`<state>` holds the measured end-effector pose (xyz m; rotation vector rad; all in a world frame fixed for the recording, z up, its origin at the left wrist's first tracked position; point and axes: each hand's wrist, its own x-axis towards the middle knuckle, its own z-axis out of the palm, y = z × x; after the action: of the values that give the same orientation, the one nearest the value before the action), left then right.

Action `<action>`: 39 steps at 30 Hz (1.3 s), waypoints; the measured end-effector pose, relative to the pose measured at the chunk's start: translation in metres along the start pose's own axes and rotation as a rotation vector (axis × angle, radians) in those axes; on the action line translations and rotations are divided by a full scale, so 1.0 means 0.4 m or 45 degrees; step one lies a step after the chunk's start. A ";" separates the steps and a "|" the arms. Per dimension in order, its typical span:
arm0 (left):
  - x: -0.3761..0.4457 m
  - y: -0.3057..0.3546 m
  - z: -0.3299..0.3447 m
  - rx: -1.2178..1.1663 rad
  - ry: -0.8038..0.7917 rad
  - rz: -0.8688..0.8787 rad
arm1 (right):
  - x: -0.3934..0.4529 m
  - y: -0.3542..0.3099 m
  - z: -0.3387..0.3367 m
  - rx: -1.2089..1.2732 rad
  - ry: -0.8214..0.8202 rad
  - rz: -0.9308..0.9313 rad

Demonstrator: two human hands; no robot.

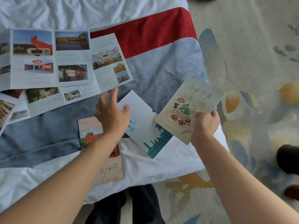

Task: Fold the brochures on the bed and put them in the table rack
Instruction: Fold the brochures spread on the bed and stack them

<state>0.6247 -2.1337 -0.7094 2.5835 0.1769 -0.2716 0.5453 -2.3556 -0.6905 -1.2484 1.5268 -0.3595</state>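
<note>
Brochures: right hand (205,125) grips beige food brochure (189,109) at its lower edge, 4 o'clock of frame centre, above bed (161,159) corner. Left hand (111,113) fingers spread, relaxed, over white brochure (145,125) and folded pink brochure (103,152). Unfolded sheets (64,59) at 10 o'clock.

This looks like a hotel bedroom. The bed (68,12) is made up with crisp white sheets and a decorative runner (161,62) in red and grey-blue laid across its foot, as hotels do. The floor beside it is covered by a patterned carpet (252,50) in pale beige with blue and orange shapes. Tourist brochures (53,57) showing buildings and local food lie spread on the bedding.
</note>
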 end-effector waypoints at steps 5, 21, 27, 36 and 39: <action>-0.201 0.005 0.091 0.281 -0.392 0.471 | 0.014 0.002 -0.004 0.087 0.096 0.174; -0.134 -0.083 0.059 0.444 -0.303 0.428 | 0.014 0.005 0.024 0.100 0.081 0.203; -0.123 0.009 0.111 0.297 -0.155 0.046 | 0.000 0.008 0.049 0.073 0.055 0.189; -0.127 0.020 0.138 0.179 -0.209 0.176 | 0.031 -0.012 0.037 0.045 0.081 0.106; -0.136 0.003 0.122 0.049 -0.205 0.267 | 0.048 -0.020 0.020 0.004 0.116 0.102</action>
<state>0.5643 -2.1640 -0.7373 2.5776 -0.1577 -0.4059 0.5586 -2.3720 -0.6976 -1.1785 1.6482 -0.3701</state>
